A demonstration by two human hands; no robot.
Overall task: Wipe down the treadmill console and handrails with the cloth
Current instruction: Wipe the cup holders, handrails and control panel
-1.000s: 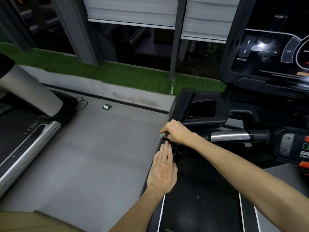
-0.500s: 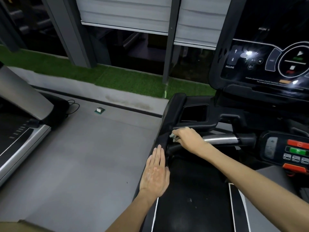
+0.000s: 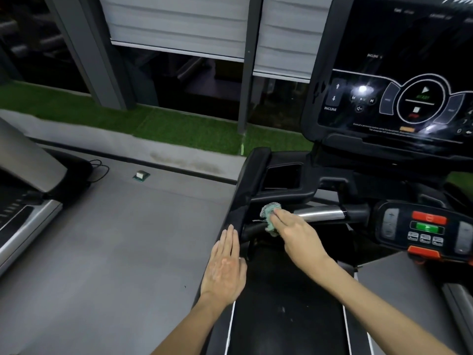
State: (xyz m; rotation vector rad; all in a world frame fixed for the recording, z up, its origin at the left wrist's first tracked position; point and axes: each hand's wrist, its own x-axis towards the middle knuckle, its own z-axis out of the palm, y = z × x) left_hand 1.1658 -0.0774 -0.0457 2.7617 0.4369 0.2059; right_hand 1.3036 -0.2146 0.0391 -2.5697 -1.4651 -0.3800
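Treadmill (image 3: 281, 316) fills the right half of frame, its belt running to the bottom edge. Console (image 3: 384, 73), upper right, is lit, w/ glare spots on the glass. A smaller key pad (image 3: 425, 229) sits below it at right-centre. Black left handrail (image 3: 249, 180) drops through mid-frame, and a chrome crossbar (image 3: 322, 213) runs from it toward the key pad.

Left grip (image 3: 225, 267): flat, fingers straight & together, resting on the handrail's lower end, holding nothing. Right grip (image 3: 299, 237): fingers near-straight, pressing the cloth (image 3: 268, 213) onto the joint where crossbar meets handrail. Its thumb is out of sight, so can't say if it also pinches from below. Cloth is a small bunched green wad, mostly under the fingertips.

Step in hand, as I read it: wiping that corner joint. To do it well:
- Spread the wad flatter so more fabric makes contact.
- Wrap it round the bar rather than dabbing the top.
- Work into the recess btwn bar & rail, then draw along the chrome in one pass.
- Move the left grip off the rail before wiping there.
- When the key pad's turn comes, go light on the buttons to avoid a start.
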